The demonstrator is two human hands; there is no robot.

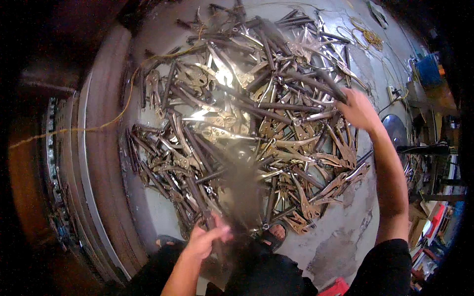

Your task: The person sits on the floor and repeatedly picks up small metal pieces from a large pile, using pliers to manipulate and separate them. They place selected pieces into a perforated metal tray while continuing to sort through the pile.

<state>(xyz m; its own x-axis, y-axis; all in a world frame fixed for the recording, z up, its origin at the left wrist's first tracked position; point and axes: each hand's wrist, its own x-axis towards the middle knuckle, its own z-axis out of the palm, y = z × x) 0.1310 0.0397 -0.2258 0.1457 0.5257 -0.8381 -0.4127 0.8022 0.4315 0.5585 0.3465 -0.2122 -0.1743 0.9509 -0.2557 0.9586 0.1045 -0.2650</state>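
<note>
A large heap of metal locking pliers (217, 118), many with dark sleeved handles, lies on the floor before me. My right hand (359, 109) is at the heap's right side, its fingers closed round the end of a dark handle (330, 85) of locking pliers. The other end of that tool is lost among the rest. Low and near my body, my left hand (203, 240) is closed, thumb across, on a dark, blurred long piece that looks like another pliers handle. A blurred brownish patch hides part of the heap's near middle.
My sandalled foot (275, 233) stands at the heap's near edge. A yellow cord (126, 103) runs across the left side, and a coiled yellow rope (366, 37) lies far right. A blue container (428, 70) and a dark round disc (393, 129) are at right.
</note>
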